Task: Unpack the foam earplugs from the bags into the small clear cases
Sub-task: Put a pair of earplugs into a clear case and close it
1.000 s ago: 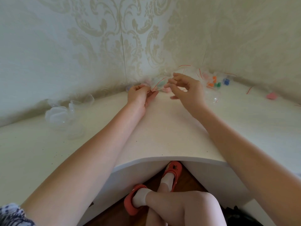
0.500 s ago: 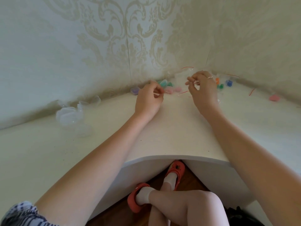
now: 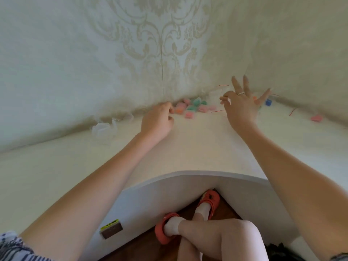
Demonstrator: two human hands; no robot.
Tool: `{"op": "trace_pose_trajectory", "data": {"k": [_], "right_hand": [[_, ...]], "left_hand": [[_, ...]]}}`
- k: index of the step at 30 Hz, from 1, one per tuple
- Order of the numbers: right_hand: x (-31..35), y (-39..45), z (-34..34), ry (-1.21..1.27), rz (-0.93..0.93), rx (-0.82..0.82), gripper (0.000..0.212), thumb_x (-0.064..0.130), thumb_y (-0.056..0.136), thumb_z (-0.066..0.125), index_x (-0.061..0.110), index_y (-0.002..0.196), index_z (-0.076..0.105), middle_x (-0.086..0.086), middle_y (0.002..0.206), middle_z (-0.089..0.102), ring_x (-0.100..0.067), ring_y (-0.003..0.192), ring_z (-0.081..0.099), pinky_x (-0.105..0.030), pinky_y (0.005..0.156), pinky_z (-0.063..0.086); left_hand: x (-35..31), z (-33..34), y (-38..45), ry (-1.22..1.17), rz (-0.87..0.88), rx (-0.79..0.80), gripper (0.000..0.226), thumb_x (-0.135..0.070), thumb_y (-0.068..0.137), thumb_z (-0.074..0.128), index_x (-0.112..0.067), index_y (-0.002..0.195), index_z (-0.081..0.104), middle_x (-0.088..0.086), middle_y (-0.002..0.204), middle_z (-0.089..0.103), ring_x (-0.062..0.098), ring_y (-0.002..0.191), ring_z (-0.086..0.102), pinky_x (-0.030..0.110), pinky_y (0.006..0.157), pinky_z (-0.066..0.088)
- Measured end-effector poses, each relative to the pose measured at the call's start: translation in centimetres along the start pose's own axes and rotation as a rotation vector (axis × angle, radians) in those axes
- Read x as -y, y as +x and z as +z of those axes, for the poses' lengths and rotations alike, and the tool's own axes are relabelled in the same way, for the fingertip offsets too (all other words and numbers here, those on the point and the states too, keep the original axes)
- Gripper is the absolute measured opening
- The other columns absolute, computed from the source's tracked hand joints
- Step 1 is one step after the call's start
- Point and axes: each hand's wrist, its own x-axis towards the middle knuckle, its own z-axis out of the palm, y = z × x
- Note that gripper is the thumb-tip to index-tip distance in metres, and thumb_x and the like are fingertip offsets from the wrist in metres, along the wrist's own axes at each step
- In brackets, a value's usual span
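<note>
Wooden flooring (image 3: 143,247) is seen nearest, under the curved front edge of a white table (image 3: 197,147); crossed legs in orange clogs (image 3: 165,230) and white socks are placed there, and a small brown tag with a yellow label (image 3: 111,227) is stuck to the table's front panel. Further out, both bare forearms are stretched over the tabletop. The left hand (image 3: 157,120) is held with its fingers curled tightly, the fingertips pinched together just beside the earplugs; whether anything is pinched cannot be told. The right hand (image 3: 243,104) is raised with its fingers spread wide and nothing gripped, a ring being worn on one finger. To the left, the clear cases (image 3: 105,128) are grouped near the wall. Pink, teal and orange foam earplugs (image 3: 192,107) are heaped at the wall's foot between the hands, with the clear bags (image 3: 215,95) and their red strips beside the right hand. Patterned wallpaper (image 3: 162,44) is seen behind.
</note>
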Motion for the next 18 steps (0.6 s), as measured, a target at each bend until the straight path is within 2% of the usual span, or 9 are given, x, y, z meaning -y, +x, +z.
{"op": "trace_pose_trajectory", "data": {"k": [3,5,7,10,12,16,18], "right_hand": [[1.4,-1.4,0.1,0.172,-0.134,-0.103,0.016,0.019,0.094,0.05,0.023,0.097,0.065,0.007,0.148,0.041,-0.015,0.145,0.018,-0.054,0.11,-0.015],[2.7,-2.3,0.4,0.261,-0.199,-0.135,0.018,0.018,0.091,0.051,0.016,0.102,0.065,0.0,0.129,0.058,-0.025,0.132,0.039,-0.045,0.114,0.002],[4.2,-3.0,0.7,0.284,-0.239,-0.12,0.019,0.017,0.089,0.052,0.013,0.102,0.066,-0.005,0.114,0.063,-0.031,0.118,0.049,-0.04,0.107,0.017],[6.4,-3.3,1.0,0.267,-0.26,-0.038,0.023,0.021,0.092,0.054,0.013,0.11,0.065,-0.006,0.116,0.063,-0.029,0.119,0.047,-0.036,0.103,0.019],[7.7,-3.6,1.0,0.292,-0.253,0.017,0.023,0.022,0.093,0.052,0.017,0.112,0.064,-0.006,0.122,0.061,-0.027,0.121,0.045,-0.036,0.102,0.019],[9.0,-4.7,1.0,0.385,-0.282,0.084,0.019,0.018,0.093,0.051,0.022,0.106,0.065,0.003,0.142,0.048,-0.02,0.132,0.036,-0.031,0.102,0.014],[9.1,-5.0,0.9,0.404,-0.3,0.086,0.019,0.016,0.094,0.052,0.019,0.108,0.065,0.004,0.139,0.05,-0.019,0.134,0.034,-0.031,0.102,0.016]], "left_hand": [[2.3,-1.3,-1.4,0.21,-0.025,0.002,0.026,-0.009,0.083,0.052,-0.011,0.107,0.061,0.01,0.113,0.062,0.031,0.106,0.054,0.036,0.085,0.041],[3.5,-2.2,-2.3,0.42,-0.061,0.008,0.026,-0.015,0.085,0.051,-0.009,0.107,0.063,0.011,0.112,0.063,0.032,0.108,0.053,0.039,0.095,0.036],[4.1,-2.9,-3.3,0.555,-0.15,0.064,0.031,-0.022,0.087,0.05,-0.006,0.111,0.062,0.014,0.113,0.064,0.032,0.115,0.05,0.043,0.108,0.025],[5.0,-3.0,-4.3,0.603,-0.27,0.162,0.041,-0.031,0.093,0.045,-0.006,0.125,0.055,0.016,0.124,0.057,0.034,0.127,0.041,0.048,0.115,0.017],[5.6,-2.8,-4.3,0.61,-0.275,0.178,0.036,-0.029,0.094,0.044,-0.006,0.117,0.06,0.016,0.119,0.06,0.033,0.123,0.046,0.049,0.113,0.021],[6.2,-2.6,-3.9,0.549,-0.222,0.084,0.027,-0.019,0.09,0.049,-0.005,0.109,0.063,0.016,0.109,0.065,0.034,0.11,0.055,0.039,0.101,0.036],[6.2,-2.6,-3.9,0.507,-0.185,0.027,0.023,-0.014,0.088,0.051,-0.008,0.107,0.063,0.016,0.109,0.066,0.034,0.109,0.056,0.037,0.095,0.037]]}}
